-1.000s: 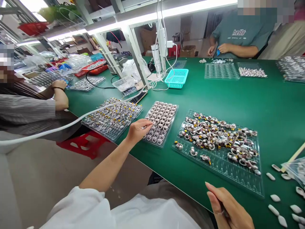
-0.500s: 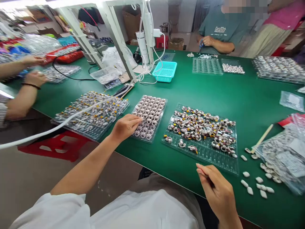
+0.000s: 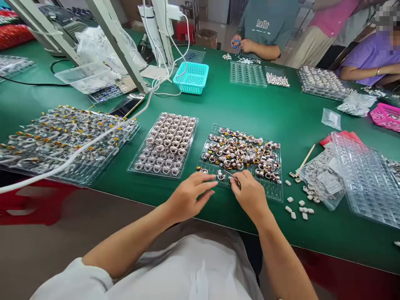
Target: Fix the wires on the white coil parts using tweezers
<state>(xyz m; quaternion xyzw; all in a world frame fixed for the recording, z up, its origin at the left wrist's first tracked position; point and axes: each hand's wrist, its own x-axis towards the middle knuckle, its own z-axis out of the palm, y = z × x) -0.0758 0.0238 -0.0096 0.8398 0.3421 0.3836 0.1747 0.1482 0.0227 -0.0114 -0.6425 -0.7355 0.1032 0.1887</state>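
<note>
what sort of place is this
Probably an electronics or small-parts workshop: clear plastic trays hold many small parts on a green worktable, and a person in a "hello" T-shirt works at its far side.

White, dark and yellow parts (image 3: 243,156) mingle just off centre toward 3 o'clock on a plain green tabletop (image 3: 221,106); pinkish-white rings (image 3: 170,137) form a regular grid toward 9, with yellow-flecked greyish pieces (image 3: 59,143) beyond. A turquoise latticed basket (image 3: 189,88) brightens 12 o'clock, a grey-green T-shirt (image 3: 275,18) lettered "hello" 1, a purple top (image 3: 361,68) 2, a white shirt (image 3: 187,271) 6.
</note>
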